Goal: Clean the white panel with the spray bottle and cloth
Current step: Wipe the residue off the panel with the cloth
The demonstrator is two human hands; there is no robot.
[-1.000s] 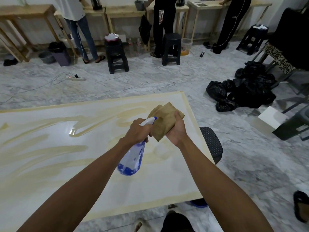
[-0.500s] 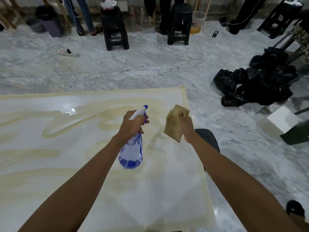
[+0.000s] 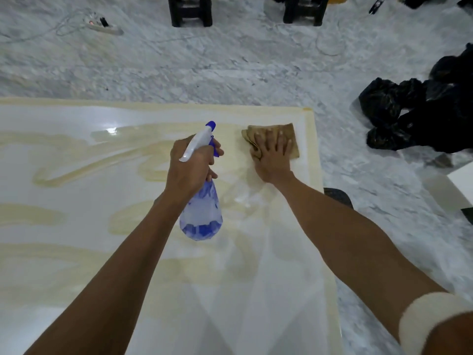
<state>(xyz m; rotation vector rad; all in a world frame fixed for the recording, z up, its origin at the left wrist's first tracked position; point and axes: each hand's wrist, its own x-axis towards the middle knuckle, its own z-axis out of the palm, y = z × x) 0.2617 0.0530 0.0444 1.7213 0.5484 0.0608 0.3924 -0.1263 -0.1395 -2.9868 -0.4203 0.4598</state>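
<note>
White panel point(image 3: 76, 155), streaked yellow, above a grey marble floor point(image 3: 230, 67). A brown cloth point(image 3: 291, 139) lies flat near its far right corner. Black bags point(image 3: 409, 116) rest on the floor.

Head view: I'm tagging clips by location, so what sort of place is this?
Probably an indoor workroom, not a home kitchen: a marble floor with a power strip and loose cable, black stools, and black plastic bags piled beside the white panel.

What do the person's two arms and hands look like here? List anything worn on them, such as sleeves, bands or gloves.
Both forearms are bare, with no sleeves in view. The left hand and right hand wear no gloves, and no rings or watch can be seen. The one worn item is a pale cream band, soft-looking, around the right arm at the lower right corner of the head view.
</note>
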